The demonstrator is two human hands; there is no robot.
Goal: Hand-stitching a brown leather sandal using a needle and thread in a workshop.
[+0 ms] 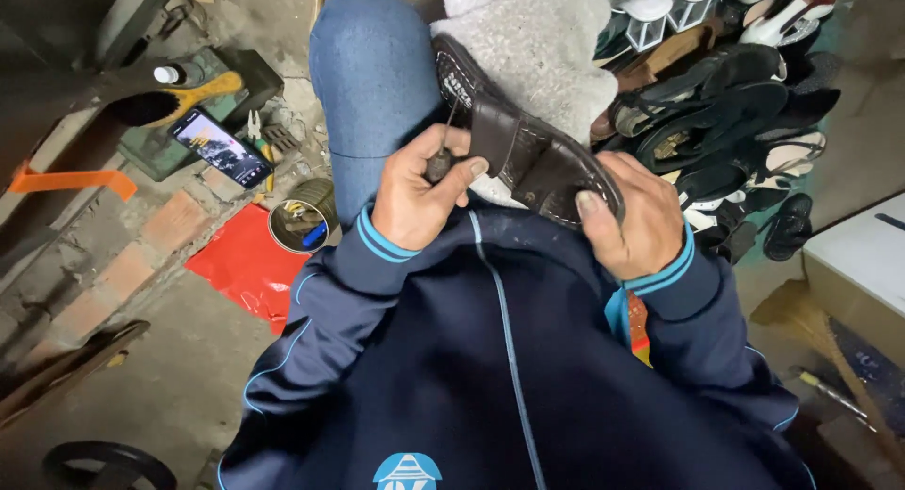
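Note:
A dark brown leather sandal [523, 151] rests sole-up across my lap, on a grey fleecy cloth [537, 47] over my knees. My right hand [636, 212] grips the sandal's near end, thumb on the rim. My left hand [419, 193] is closed around a small awl [440, 160] with a dark handle; its thin metal tip points up against the sandal's strap. My left knee in blue jeans [372, 75] shows beside the cloth.
A pile of dark sandals and shoes [735, 104] lies at the right. On the left are a lit phone [222, 149], a wooden brush [179, 99], a round tin of small tools [300, 224], a red sheet [250, 264] and bricks [141, 254]. A cardboard box [863, 264] stands far right.

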